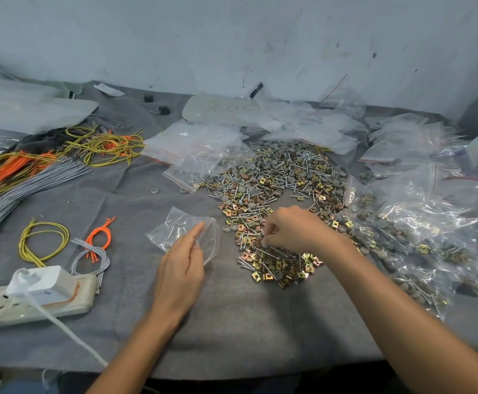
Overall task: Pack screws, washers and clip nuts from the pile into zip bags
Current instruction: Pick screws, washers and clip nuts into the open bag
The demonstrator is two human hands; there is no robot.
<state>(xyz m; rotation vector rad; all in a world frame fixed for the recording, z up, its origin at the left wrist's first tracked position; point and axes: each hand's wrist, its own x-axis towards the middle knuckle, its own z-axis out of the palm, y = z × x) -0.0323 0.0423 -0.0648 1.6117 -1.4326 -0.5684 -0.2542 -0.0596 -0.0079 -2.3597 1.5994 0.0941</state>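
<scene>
A big pile of screws, grey washers and brass-coloured clip nuts point(274, 194) spreads over the grey cloth at centre right. My right hand point(294, 230) hovers over the pile's near part, its fingers curled and pinching small parts from the pile; exactly which parts is hidden by the fingers. An empty clear zip bag point(175, 227) with a red seal line lies left of the pile. My left hand point(182, 264) holds that bag at its mouth, index finger stretched along the opening.
Filled zip bags point(408, 240) are heaped at the right. Empty zip bags point(195, 146) lie behind the pile. Bundles of grey, orange and yellow wires point(33, 172) cover the left. A white power strip with a charger point(33, 297) sits at the near left edge.
</scene>
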